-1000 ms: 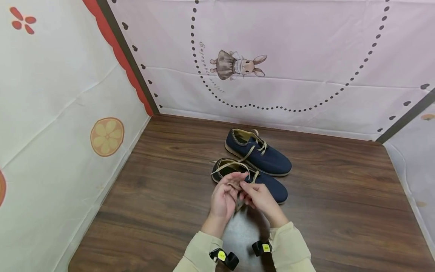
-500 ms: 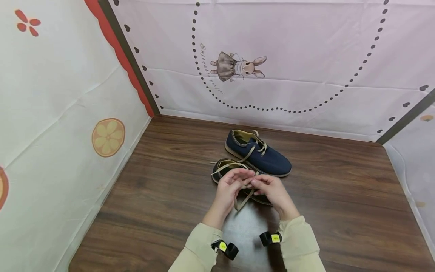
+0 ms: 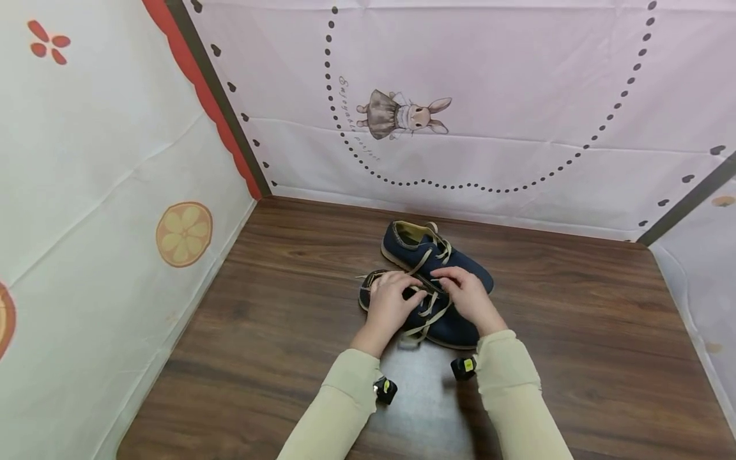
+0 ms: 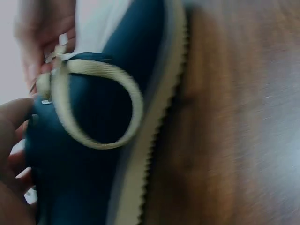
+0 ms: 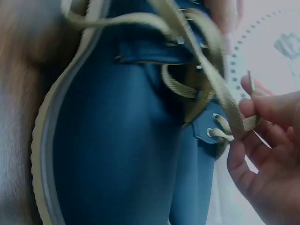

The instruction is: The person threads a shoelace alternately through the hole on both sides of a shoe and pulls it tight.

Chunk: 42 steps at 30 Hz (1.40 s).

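Note:
Two navy shoes with beige laces stand side by side, the near shoe (image 3: 451, 329) and the far shoe (image 3: 474, 271). My right hand (image 3: 468, 297) is above the near shoe's right part. In the right wrist view, its thumb and fingers pinch the end of a shoelace (image 5: 220, 89) that runs up from the eyelets. My left hand (image 3: 391, 303) lies over the near shoe's opening, its fingers bent at the shoe's edge. In the left wrist view, a loop of shoelace (image 4: 136, 105) hangs over the shoe's side; blur hides what the left fingers hold.
The shoes stand on a brown wood-grain tabletop (image 3: 276, 332). Behind it hangs a pale printed cloth (image 3: 506, 76) with a rabbit figure. Another printed cloth (image 3: 115, 191) borders the left side. Small black wrist cameras sit at both sleeves.
My hands have moved apart and forward over the shoes. The left hand has turned palm down over the near shoe's opening. The near shoe's laces and front now show between the hands.

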Tool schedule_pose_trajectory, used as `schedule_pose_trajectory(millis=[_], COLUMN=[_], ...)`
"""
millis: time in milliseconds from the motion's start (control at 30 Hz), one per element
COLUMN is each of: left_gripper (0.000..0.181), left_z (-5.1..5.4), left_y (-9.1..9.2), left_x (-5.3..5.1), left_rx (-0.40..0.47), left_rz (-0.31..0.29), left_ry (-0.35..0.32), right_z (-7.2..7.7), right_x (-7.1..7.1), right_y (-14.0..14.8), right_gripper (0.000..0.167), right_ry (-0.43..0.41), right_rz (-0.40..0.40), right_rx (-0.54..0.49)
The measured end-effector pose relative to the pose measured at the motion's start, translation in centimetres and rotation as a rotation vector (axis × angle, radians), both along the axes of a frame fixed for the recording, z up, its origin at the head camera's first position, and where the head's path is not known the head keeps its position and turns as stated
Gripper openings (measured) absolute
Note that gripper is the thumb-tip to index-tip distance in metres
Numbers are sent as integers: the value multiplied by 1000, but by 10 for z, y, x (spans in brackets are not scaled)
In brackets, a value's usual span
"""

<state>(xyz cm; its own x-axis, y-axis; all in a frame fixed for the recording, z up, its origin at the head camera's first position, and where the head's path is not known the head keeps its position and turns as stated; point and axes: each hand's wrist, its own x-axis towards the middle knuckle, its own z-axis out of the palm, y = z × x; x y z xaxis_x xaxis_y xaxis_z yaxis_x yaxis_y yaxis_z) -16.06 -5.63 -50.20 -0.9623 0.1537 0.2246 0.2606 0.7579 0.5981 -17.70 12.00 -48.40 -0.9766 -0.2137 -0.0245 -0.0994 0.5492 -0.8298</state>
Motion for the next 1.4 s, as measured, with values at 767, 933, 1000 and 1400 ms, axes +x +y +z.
schedule_pose_trajectory(millis=[767, 933, 1000, 1400], left_gripper=[16, 23, 22, 17], left_z=[-10, -6, -6, -5], left_y=[6, 7, 6, -21], left_x=[2, -2, -3, -11], left_rx=[-14, -172, -156, 1084], left_rz=[116, 80, 62, -3], left_ry=[27, -135, -163, -167], right_z=[-5, -10, -13, -45], right_x=[-3, 1, 4, 15], right_y=[-13, -12, -10, -4], right_gripper=[16, 26, 29, 38], right_ry=[207, 73, 23, -32], right_rz=[154, 107, 100, -20], right_rx=[242, 140, 41, -109])
